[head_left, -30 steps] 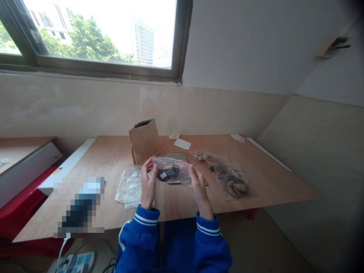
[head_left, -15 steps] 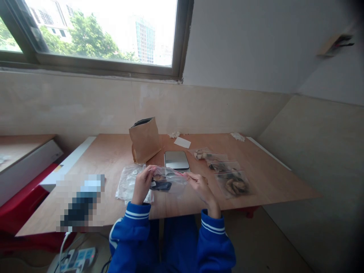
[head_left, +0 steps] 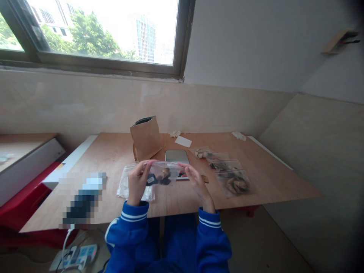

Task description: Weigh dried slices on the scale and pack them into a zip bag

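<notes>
The left hand (head_left: 137, 182) and right hand (head_left: 200, 186) hold a clear zip bag (head_left: 167, 170) of dark pieces (head_left: 160, 178) above the surface (head_left: 270, 182), fingers (head_left: 144, 165) closed on its ends — light, limp, slippery plastic, best gripped at the edges.

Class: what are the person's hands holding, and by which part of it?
A clear plastic bag, gripped at its two ends by the left hand and the right hand.

Royal-blue sleeves (head_left: 129, 227) with twin white stripes (head_left: 133, 217) run below the left grip (head_left: 137, 182) and right grip (head_left: 199, 185); between them, a clear bag (head_left: 178, 168) shows dark and tan pieces (head_left: 160, 177); beyond, a brown paper bag (head_left: 146, 138) has a black lining (head_left: 142, 121); the desk (head_left: 270, 182) is pale orange-brown wood.
</notes>
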### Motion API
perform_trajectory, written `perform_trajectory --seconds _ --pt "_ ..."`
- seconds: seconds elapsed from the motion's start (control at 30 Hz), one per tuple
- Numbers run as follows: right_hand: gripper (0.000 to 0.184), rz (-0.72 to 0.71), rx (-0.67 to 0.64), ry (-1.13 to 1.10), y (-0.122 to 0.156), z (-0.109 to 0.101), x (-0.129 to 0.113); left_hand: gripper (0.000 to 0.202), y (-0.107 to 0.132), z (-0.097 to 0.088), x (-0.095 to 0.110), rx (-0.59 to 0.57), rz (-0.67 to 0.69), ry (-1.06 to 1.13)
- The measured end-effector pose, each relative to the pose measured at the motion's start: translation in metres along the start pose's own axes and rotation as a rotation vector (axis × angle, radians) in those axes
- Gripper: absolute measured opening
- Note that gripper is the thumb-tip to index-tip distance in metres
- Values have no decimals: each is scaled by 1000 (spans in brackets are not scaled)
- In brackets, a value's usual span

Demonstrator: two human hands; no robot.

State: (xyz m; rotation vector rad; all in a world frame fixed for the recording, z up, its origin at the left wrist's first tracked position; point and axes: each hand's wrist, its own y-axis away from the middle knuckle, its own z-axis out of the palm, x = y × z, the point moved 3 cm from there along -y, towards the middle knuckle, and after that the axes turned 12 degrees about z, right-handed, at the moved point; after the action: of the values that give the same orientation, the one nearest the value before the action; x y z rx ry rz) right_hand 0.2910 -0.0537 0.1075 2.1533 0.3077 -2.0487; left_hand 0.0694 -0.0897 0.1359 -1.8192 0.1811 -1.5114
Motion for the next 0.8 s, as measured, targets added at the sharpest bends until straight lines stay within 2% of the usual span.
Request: perform_trajectory --seconds 0.07,0.1,0.27,0.33,0.43,0.5,0.57,0.7,0.8 --pt "50 32 -109 -27 -2 5 6 19 1 0 1 57 -20 -17" --pt "50 43 -120 -50 -4 7 9 20 1 0 1 77 -37 -14" --pt "33 33 76 -113 -13 10 17 36 3 3 -5 80 -78 7" --pt "31 4 163 -148 -14 9 16 43 3 4 -10 28 -88 22" --pt "29 -56 315 -224 -15 5 14 49 4 7 -19 -134 -115 79" --pt "28 -89 397 -271 -14 4 14 48 5 10 -24 -251 -119 115" --pt "28 -104 441 -305 -14 6 15 46 6 10 -28 -300 -111 121" --pt "32 -85 504 -311 -14 11 17 40 8 10 -30 -204 -115 79" --pt "38 -43 517 -326 -14 13 18 34 10 12 -30 -102 -183 144"
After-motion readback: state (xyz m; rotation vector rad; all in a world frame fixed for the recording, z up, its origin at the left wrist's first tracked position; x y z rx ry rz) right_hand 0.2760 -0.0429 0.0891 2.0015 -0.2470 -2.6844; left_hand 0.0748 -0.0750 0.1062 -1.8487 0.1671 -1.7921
